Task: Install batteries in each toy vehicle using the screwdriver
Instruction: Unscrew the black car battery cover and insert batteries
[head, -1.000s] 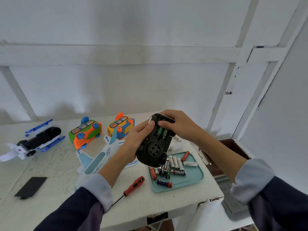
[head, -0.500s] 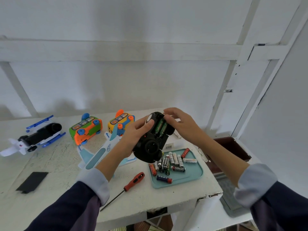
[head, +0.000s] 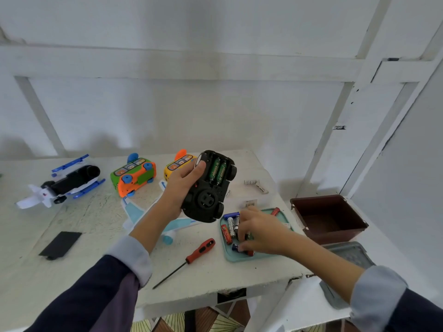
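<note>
Two green batteries [head: 217,172] sit in the upturned car [head: 209,188] (left hand [head: 182,185] gripping it); right hand [head: 257,232] pinches a battery [head: 236,247] on the tray [head: 233,257].

The car [head: 208,188] was black with green batteries [head: 217,171]. The screwdriver [head: 191,257] had a red handle, the tray [head: 236,258] was teal, the bin [head: 329,218] brown, the table [head: 72,212] white.

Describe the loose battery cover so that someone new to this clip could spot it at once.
Start at the white table and go to its near left part, well left of the red-handled screwdriver. There a flat black rectangular panel lies alone. Unlike the colourful toys behind it, it is thin, plain and matte, with no wheels.
</note>
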The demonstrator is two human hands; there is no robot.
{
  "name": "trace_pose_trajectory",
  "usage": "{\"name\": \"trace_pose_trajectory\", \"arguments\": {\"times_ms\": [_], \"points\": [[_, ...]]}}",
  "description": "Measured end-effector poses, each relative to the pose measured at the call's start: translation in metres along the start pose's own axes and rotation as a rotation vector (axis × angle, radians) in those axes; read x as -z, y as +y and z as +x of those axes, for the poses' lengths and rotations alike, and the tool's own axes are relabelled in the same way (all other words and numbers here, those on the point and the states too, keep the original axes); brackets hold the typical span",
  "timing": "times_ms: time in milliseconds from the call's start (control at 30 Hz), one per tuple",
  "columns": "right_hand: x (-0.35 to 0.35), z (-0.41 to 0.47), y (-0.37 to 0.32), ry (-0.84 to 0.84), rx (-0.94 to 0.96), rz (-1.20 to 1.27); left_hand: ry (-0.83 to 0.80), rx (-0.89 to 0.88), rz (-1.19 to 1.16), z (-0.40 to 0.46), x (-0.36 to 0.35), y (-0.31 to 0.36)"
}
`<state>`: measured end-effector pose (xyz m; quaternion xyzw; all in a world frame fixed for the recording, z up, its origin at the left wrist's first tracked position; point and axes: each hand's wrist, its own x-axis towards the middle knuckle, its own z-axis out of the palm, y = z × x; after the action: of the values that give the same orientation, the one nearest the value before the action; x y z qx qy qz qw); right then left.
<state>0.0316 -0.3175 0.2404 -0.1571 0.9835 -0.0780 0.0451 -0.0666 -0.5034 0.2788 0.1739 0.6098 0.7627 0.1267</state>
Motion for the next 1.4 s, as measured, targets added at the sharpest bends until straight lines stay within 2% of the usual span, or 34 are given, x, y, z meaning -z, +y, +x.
{"name": "trace_pose_trajectory", "arguments": {"times_ms": [167,633,733,867,1033,1200,1400], "points": [[-0.009,-0.002,-0.004,-0.093,-0.017,-0.106,0.008,0.026,-0.01,0.0,0.0,-0.004],[-0.009,-0.002,-0.011,-0.097,-0.077,0.046,-0.011,0.026,-0.003,0.002,-0.005,-0.007],[0.003,-0.003,-0.012,0.011,-0.092,0.136,-0.006,0.021,0.004,0.003,-0.007,-0.006],[0.043,-0.003,-0.016,0.229,-0.151,0.472,0.034,0.021,-0.002,0.006,-0.008,-0.007],[0.085,-0.002,-0.017,0.279,-0.221,0.878,0.061,0.004,-0.019,0.008,-0.016,-0.007],[0.089,0.019,-0.022,0.608,-0.211,0.796,0.06,-0.034,0.018,0.009,-0.028,-0.008],[0.078,0.039,-0.028,0.905,-0.181,0.698,0.023,-0.027,-0.002,0.008,-0.037,-0.007]]}}
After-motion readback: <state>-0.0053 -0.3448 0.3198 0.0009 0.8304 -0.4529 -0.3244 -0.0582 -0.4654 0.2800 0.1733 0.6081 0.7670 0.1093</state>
